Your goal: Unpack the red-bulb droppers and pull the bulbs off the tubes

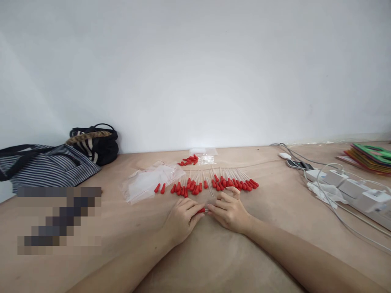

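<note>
My left hand and my right hand meet at the middle of the wooden table. Between their pinched fingertips sits one small dropper: the left fingers are on its red bulb, the right on its clear tube. Just beyond the hands lies a row of several glass droppers with red bulbs. A small heap of loose red bulbs lies farther back beside clear tubes in plastic.
Empty clear plastic bags lie left of the row. A striped bag and a black bag sit at far left. A power strip with chargers and cables, a phone and coloured books occupy the right.
</note>
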Available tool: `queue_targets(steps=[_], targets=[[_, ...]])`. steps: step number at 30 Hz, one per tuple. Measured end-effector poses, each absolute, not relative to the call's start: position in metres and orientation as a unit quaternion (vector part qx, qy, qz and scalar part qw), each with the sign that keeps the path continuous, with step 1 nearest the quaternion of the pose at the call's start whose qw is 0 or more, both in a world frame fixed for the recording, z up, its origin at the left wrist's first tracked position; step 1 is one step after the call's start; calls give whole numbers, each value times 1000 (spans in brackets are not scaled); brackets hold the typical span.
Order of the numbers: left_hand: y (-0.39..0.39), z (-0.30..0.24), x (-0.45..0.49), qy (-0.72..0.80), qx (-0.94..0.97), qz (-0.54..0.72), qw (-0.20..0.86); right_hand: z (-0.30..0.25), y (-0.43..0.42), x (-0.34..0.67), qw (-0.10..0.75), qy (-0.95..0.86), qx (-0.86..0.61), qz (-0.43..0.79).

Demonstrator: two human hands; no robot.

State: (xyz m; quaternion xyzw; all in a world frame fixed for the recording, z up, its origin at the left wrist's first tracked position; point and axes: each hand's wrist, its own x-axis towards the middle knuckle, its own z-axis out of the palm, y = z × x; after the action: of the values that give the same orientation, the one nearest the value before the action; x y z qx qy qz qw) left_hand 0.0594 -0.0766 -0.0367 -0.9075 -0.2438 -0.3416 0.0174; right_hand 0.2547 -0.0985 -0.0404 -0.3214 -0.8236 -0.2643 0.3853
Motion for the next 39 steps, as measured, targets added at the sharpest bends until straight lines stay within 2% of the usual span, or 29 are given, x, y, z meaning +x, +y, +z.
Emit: queue_targets(steps=[4, 8, 26, 32, 39], targets=[[-75, -35, 60, -201, -901, -344, 172, -38, -102, 256, 384, -827, -312, -267], [-79, -33, 60, -194, -896, -332, 221, -37, -103, 257, 386, -832, -301, -260], [-86, -28, 55, -244, -883, -334, 222, -38, -102, 262, 362, -854, -299, -226], [-60, -22, 23, -320, -857, -375, 150, -40, -95, 265, 419, -761, -482, -117], [-22, -12, -26, -491, -771, -376, 153, -24, -66, 264, 366, -686, -622, 95]])
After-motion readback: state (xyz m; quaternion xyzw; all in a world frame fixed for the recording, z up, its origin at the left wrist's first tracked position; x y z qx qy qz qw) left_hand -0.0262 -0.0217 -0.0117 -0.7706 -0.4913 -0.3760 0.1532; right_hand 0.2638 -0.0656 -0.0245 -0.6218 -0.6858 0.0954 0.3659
